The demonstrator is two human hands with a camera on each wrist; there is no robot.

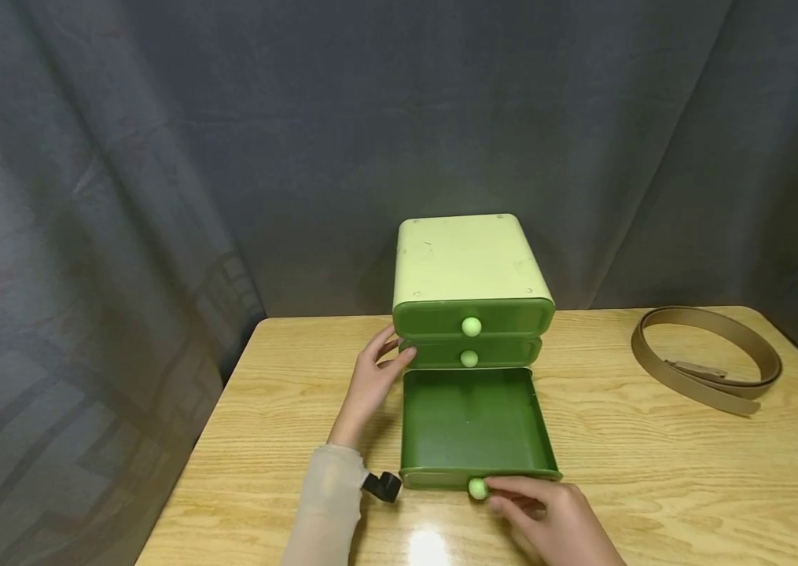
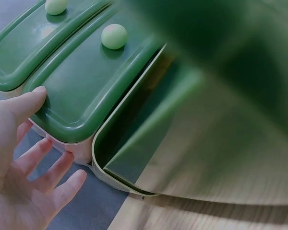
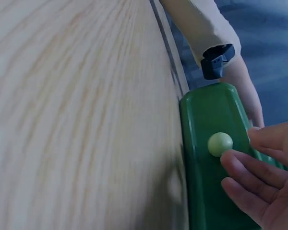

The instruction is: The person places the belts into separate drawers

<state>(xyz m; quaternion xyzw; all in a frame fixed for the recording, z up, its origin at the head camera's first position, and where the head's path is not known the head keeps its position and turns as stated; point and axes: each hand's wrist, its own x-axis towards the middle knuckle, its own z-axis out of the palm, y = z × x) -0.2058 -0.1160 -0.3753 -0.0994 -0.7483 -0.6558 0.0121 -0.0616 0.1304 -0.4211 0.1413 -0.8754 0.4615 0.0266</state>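
Observation:
A small cabinet [image 1: 469, 255] with a pale yellow-green top and three dark green drawers stands on the table. The bottom drawer [image 1: 472, 424] is pulled far out and its inside is bare. My left hand [image 1: 368, 381] rests at the cabinet's left side, its thumb on the edge of the middle drawer [image 2: 81, 86] and its fingers spread along the side. At the bottom drawer's pale green round knob [image 3: 220, 144], my right hand [image 1: 557, 515] touches the ball with a fingertip. In the right wrist view, the thumb is apart from the knob.
A coiled tan belt [image 1: 706, 358] lies at the right on the wooden table [image 1: 653, 479]. A dark grey curtain [image 1: 342, 141] hangs behind and to the left. A black wrist device [image 1: 383, 486] sits at the left sleeve, beside the drawer's front corner.

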